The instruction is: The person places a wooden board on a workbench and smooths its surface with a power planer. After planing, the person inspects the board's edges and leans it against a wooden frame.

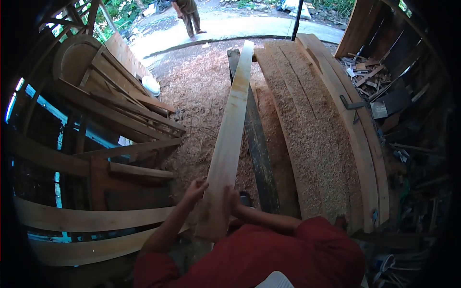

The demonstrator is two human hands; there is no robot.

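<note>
Both hands are gripping the near end of 1 long pale plank [229, 139]. The left hand [194, 191] is clamped on its left edge, fingers curling over the face. The right hand [232, 198] is clamped on its right edge, just across from the left. The 2 hands are sitting apart, with the width of the plank between them. The plank is running away from the person, its far end reaching toward the paved path [240, 28]. It is lying over a dark narrow board [259, 149] that is slanting beneath it. To the right, several wide boards [312, 134] are lying side by side under a thick coat of sawdust. A metal square [352, 103] is resting on the outer curved board. Stacked wooden frames [120, 110] are standing to the left. Another person [188, 14] is standing on the path.
</note>
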